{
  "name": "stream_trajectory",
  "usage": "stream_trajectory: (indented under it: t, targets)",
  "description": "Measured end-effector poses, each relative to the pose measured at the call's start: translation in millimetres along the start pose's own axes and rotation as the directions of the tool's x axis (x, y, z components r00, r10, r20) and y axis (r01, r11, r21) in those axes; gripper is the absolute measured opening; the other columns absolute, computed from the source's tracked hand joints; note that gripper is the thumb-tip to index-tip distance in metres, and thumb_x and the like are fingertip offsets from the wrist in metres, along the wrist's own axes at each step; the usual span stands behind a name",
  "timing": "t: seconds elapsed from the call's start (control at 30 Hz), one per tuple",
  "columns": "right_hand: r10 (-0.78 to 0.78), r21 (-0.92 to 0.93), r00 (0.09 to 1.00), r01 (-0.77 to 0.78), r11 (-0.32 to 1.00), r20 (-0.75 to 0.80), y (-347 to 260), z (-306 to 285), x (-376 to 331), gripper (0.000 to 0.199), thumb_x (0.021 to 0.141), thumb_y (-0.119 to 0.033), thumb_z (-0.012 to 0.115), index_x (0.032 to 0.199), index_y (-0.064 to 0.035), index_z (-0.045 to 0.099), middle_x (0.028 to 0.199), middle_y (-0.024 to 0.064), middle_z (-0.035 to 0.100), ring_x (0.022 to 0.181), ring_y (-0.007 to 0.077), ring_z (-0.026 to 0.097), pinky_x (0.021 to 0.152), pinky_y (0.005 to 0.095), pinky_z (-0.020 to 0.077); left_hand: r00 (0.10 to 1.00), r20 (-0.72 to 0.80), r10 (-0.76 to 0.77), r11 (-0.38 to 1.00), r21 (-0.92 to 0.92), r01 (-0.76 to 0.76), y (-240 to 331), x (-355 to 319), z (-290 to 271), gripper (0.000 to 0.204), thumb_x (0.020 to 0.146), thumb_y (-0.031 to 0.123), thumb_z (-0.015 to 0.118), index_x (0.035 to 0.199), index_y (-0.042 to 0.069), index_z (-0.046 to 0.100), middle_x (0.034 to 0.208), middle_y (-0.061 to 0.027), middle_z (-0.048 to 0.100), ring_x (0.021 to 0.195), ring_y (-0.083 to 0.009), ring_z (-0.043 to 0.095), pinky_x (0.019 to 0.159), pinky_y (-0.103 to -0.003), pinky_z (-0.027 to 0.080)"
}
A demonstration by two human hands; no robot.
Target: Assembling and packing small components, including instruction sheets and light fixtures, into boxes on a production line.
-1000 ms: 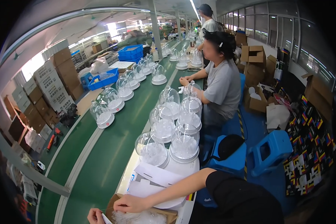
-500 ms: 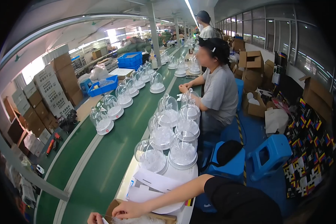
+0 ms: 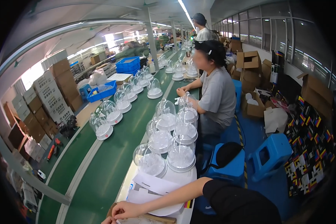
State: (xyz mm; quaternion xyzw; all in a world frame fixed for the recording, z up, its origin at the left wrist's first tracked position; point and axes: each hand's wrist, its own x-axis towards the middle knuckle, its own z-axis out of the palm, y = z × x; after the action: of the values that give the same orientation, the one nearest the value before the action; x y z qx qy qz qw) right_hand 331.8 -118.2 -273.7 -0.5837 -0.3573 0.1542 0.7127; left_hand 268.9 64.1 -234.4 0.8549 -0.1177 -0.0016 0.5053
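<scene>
A wide green belt (image 3: 100, 168) runs far along the left of our white table (image 3: 190, 176). On the floor to the right, an open carton (image 3: 255, 109) holds white round pieces (image 3: 250, 98); across the belt, a blue tray (image 3: 100, 97) holds what look like plastic bags. Clear domes (image 3: 182, 154) on white bases crowd the table, pale see-through shapes inside them. Nearest us, a brown box (image 3: 164, 218) is cut off by the lower edge, a little pale material (image 3: 138, 220) showing in it. There our right hand (image 3: 126, 210) and left hand (image 3: 109, 221), apart a second ago, now meet, so we judge both are busy at one spot. The right fingers bend inward; we cannot tell what either hand grasps, the left being mostly out of view.
</scene>
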Motion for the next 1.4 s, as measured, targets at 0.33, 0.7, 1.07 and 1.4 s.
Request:
stream_trajectory:
  t: [0.33,0.7,1.07,1.4]
  targets:
    - [0.209,0.294,0.978,-0.201,0.935,0.003,-18,-7,3,0.014,0.088,-0.016,0.063,0.089,-0.0023,0.061,0.074,0.0004,0.063,0.062,0.0057,0.057,0.051,0.0203,0.0464,1.0,-0.009,0.03,0.974,-0.226,-0.032,3,-3,8,0.011,0.096,0.013,0.056,0.092,0.003,0.057,0.071,0.0022,0.052,0.063,-0.0056,0.046,0.056,-0.021,0.039]
    - [0.183,0.264,0.983,-0.183,0.947,0.025,-20,-8,3,0.016,0.091,-0.02,0.063,0.088,-0.0044,0.062,0.073,-0.003,0.059,0.062,0.0033,0.053,0.054,0.0194,0.043,0.998,-0.059,0.013,0.978,-0.209,-0.025,7,-4,4,0.011,0.094,0.009,0.059,0.102,0.002,0.056,0.087,-0.0031,0.058,0.076,-0.0105,0.055,0.069,-0.024,0.047]
    - [0.204,0.266,0.974,-0.222,0.938,0.094,-21,-12,3,0.016,0.092,-0.02,0.061,0.088,-0.0037,0.062,0.079,-0.0015,0.061,0.066,0.0046,0.053,0.057,0.0202,0.0439,0.997,-0.074,0.037,0.986,-0.16,-0.049,2,-1,3,0.01,0.093,0.003,0.059,0.102,0.001,0.057,0.09,-0.0028,0.059,0.08,-0.0103,0.055,0.073,-0.023,0.047]
    - [0.168,0.264,0.98,-0.192,0.945,0.11,-13,-9,4,0.009,0.089,-0.009,0.063,0.088,0.0001,0.061,0.081,0.0015,0.062,0.072,0.0067,0.056,0.062,0.022,0.0467,0.996,-0.09,0.022,0.963,-0.267,-0.046,1,-2,6,0.014,0.092,0.002,0.06,0.105,0.003,0.054,0.091,-0.0016,0.057,0.079,-0.0084,0.052,0.072,-0.021,0.044]
